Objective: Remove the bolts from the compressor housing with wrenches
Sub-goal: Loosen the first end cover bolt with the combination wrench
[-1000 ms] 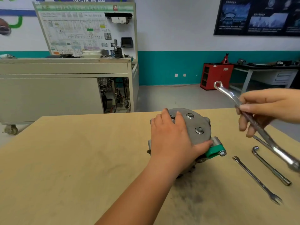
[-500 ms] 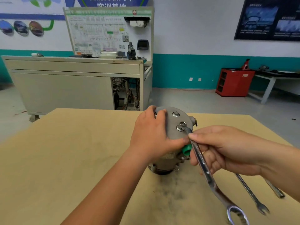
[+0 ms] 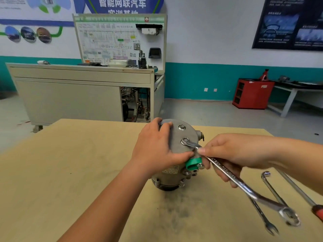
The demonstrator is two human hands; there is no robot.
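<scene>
Holding the compressor housing [image 3: 174, 152] steady with the left hand [image 3: 157, 147], fingers curled over the far top edge of the round end plate and thumb pressed along its lower rim. The housing stands on end around the middle of the wooden tabletop [image 3: 70, 172], flat plate tipped toward the camera. Right hand [image 3: 232, 154] is wrapped around a combination wrench [image 3: 222, 167], gripping the shaft up near the ring end, thumb lying on top. That ring end sits over the lower bolt [image 3: 185, 142] on the plate, and the open-jaw end sticks out down toward the right, hanging above the tabletop and a bit blurry. A second bolt [image 3: 181, 127] is visible higher up on the plate with nothing on it. There's a green plastic cap [image 3: 193, 163] on a fitting at the side of the housing, just under the left thumb. Off to the right on the tabletop lie a thin open-end spanner [image 3: 262, 216], an L-shaped socket wrench [image 3: 271, 188] beside it, and a screwdriver [image 3: 297, 189] with a red handle at the frame edge. Dark greasy smudge [image 3: 174, 212] on the wood right in front of the housing. In the background: a grey workshop cabinet [image 3: 70, 98] with a wiring board on top, plus a red rack [image 3: 253, 93] against the teal wall.
</scene>
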